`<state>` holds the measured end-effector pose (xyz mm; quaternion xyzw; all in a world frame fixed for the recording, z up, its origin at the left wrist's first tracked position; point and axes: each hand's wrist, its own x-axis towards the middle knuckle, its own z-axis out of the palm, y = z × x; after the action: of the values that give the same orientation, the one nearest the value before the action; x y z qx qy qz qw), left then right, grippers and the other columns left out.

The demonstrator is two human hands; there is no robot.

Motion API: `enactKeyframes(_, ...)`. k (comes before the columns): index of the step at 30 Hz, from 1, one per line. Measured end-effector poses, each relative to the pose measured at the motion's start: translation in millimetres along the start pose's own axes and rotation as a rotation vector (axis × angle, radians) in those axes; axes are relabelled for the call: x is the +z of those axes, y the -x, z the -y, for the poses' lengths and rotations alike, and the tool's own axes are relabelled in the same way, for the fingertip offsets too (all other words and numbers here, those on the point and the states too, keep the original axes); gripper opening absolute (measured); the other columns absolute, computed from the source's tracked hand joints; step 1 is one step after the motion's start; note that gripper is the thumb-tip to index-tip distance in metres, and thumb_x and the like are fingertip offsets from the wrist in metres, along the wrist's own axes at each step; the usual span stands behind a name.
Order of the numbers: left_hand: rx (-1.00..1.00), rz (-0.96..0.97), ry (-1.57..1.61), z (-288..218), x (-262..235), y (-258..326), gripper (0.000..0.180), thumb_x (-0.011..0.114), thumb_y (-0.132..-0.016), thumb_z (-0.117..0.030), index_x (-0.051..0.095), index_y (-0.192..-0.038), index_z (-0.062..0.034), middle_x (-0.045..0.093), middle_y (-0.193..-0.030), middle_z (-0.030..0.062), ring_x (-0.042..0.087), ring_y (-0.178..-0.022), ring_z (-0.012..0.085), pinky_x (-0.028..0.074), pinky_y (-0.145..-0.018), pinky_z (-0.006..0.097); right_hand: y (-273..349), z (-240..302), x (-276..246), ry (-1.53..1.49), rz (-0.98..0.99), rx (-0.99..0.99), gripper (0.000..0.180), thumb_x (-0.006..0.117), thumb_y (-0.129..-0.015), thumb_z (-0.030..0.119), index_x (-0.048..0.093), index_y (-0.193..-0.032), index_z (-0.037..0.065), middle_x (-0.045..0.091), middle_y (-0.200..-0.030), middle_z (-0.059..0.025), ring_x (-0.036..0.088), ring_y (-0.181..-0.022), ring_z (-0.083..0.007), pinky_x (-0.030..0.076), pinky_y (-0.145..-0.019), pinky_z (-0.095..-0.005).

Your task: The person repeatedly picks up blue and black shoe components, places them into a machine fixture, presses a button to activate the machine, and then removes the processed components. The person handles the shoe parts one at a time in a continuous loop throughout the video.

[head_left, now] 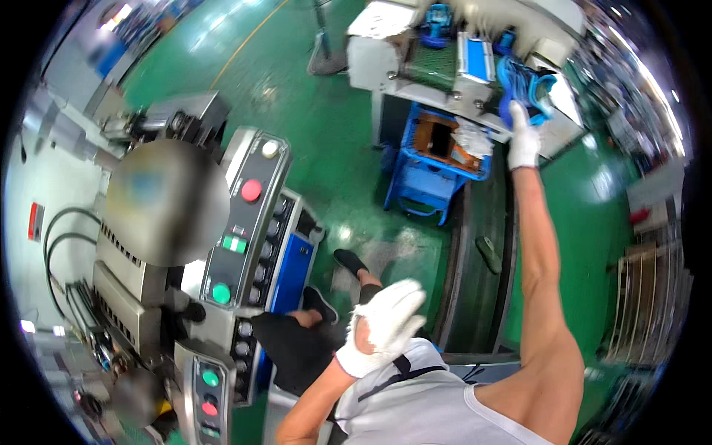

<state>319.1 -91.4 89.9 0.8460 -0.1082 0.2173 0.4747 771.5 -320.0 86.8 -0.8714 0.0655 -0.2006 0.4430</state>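
My right hand (524, 141), in a white glove, reaches far out to the machine table at the upper right. Its fingers are closed on the lower end of a blue curved, flat piece (506, 107). A pile of blue strap-like pieces (535, 85) lies just beside it, so where the held piece ends is hard to tell. My left hand (386, 326), also white-gloved, hovers in front of my body with its fingers stretched out and nothing in it.
Left stands a machine with a control panel (241, 222) of red and green buttons. A blue cart (426, 189) holding brown pieces stands under the white machine table (371, 63). A dark green sole-shaped piece (488, 254) lies on a long dark channel. Racks (645, 311) line the right.
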Motion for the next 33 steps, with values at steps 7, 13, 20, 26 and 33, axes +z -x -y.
enactKeyframes(7,-0.915,-0.364,-0.279,-19.6,-27.4,196.8,0.022,0.071,-0.093,-0.007,0.072,-0.115,-0.0023,0.073,-0.11,0.0179,0.071,-0.103,0.0368,0.058,-0.091,0.044,-162.4,-105.4,19.0,0.422,0.334,-0.216,0.078,0.068,-0.091,0.066,0.07,-0.127,-0.003,0.075,-0.115,-0.0208,0.069,-0.101,-0.0314,0.052,-0.088,-0.0472)
enactKeyframes(13,-1.666,-1.042,-0.423,-108.3,27.9,398.3,0.025,0.063,-0.103,-0.021,0.07,-0.116,-0.0012,0.073,-0.102,0.0134,0.071,-0.08,0.0216,0.058,-0.068,0.037,-155.5,-85.3,55.2,0.664,-0.148,-0.264,0.077,0.068,-0.091,0.063,0.068,-0.128,-0.005,0.075,-0.115,-0.0238,0.072,-0.096,-0.0383,0.056,-0.076,-0.0518)
enactKeyframes(20,-2.68,-1.032,-0.775,-324.9,211.3,599.3,0.037,0.061,-0.101,-0.038,0.068,-0.12,-0.0075,0.075,-0.103,0.0194,0.072,-0.095,0.0415,0.057,-0.082,0.049,152.1,-108.5,140.9,0.381,0.857,-0.351,0.076,0.074,-0.099,0.042,0.048,-0.152,-0.006,0.067,-0.133,-0.0267,0.071,-0.11,-0.0309,0.061,-0.086,-0.0415)
enactKeyframes(26,-2.337,-2.147,-0.285,-388.0,189.1,603.4,0.057,0.062,-0.1,-0.056,0.067,-0.119,-0.0015,0.075,-0.091,0.0114,0.069,-0.064,0.0199,0.055,-0.055,0.032,360.0,-69.3,148.1,0.113,1.464,-0.403,0.083,0.071,-0.101,0.043,0.033,-0.162,0.0,0.037,-0.163,-0.0182,0.058,-0.13,-0.028,0.06,-0.098,-0.0395)
enactKeyframes(33,-2.663,-1.91,-0.883,-263.4,190.1,626.8,0.053,0.063,-0.099,-0.052,0.064,-0.13,-0.0085,0.061,-0.123,0.026,0.061,-0.115,0.0454,0.051,-0.095,0.054,493.0,72.0,123.0,0.139,1.846,-0.882,0.069,0.067,-0.105,0.027,0.038,-0.159,-0.002,0.043,-0.162,-0.0196,0.054,-0.139,-0.029,0.055,-0.106,-0.0407)
